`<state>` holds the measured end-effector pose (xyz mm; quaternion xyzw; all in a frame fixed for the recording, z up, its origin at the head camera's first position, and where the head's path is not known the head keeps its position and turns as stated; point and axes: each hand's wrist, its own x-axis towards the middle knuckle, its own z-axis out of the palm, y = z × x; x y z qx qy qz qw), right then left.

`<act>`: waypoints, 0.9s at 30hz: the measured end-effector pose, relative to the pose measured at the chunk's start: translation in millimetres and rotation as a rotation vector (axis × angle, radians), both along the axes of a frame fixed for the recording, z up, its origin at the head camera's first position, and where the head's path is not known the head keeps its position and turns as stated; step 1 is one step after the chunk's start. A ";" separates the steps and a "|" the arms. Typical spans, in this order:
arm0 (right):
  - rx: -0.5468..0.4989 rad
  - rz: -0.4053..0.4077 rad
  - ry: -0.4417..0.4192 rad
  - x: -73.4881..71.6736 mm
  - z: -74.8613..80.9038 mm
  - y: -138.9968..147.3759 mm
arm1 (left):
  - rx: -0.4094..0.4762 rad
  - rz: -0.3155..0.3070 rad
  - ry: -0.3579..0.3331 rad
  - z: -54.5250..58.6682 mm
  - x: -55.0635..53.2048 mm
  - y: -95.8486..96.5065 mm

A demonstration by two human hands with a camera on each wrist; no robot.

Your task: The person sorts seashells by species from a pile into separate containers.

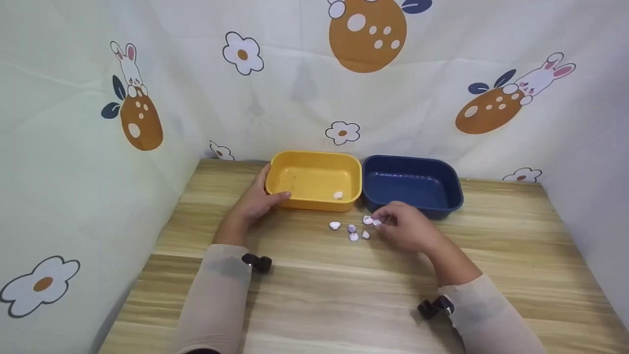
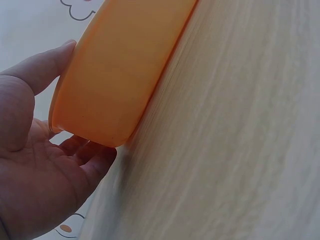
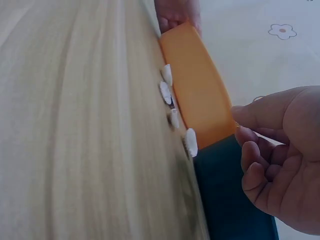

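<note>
My left hand [image 1: 255, 196] grips the left end of a yellow plastic basin [image 1: 314, 204], thumb over the rim and fingers along the outside. One small white seashell [image 1: 338, 195] lies inside that basin. In front of it, several small whitish shells [image 1: 335, 225] are scattered on the table, one of them purplish [image 1: 352, 228]. My right hand [image 1: 408, 228] is above the table by the blue basin, pinching a pale shell [image 1: 377, 222] between thumb and forefinger. In the right wrist view the fingertips mostly hide this shell. Another shell [image 1: 368, 220] lies just left of it.
A dark blue basin [image 1: 454, 204] stands against the yellow one on its right, with no shells visible inside. Both are near the back edge of the wood-grain table [image 1: 314, 295]. A printed cloth [image 1: 295, 98] hangs close behind and at the sides.
</note>
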<state>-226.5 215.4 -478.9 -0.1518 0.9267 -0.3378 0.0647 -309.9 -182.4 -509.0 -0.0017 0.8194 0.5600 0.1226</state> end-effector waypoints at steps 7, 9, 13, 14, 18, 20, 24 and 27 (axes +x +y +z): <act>-0.044 -0.055 0.017 -2.2 8.7 7.1 | -0.011 0.000 -0.004 0.4 0.7 -0.5; -0.046 -0.075 0.035 -4.1 10.8 11.3 | -0.009 0.000 -0.004 0.5 0.8 -0.1; -0.035 -0.120 0.091 -8.5 14.4 21.5 | 0.006 0.002 -0.003 0.7 0.6 0.7; -0.036 -0.132 0.105 -9.9 14.8 24.6 | 0.011 0.003 -0.004 0.8 0.5 1.0; -0.043 -0.189 0.141 -14.8 15.9 36.3 | 0.030 0.006 -0.005 1.4 0.5 2.3; -0.046 -0.221 0.148 -17.5 15.8 41.7 | 0.035 0.008 -0.003 1.3 0.4 2.8; -0.044 -0.266 0.154 -21.6 14.9 49.8 | 0.036 0.007 0.001 1.4 0.7 2.6; -0.046 -0.288 0.154 -23.7 14.0 52.9 | 0.035 0.010 -0.001 2.5 1.6 2.4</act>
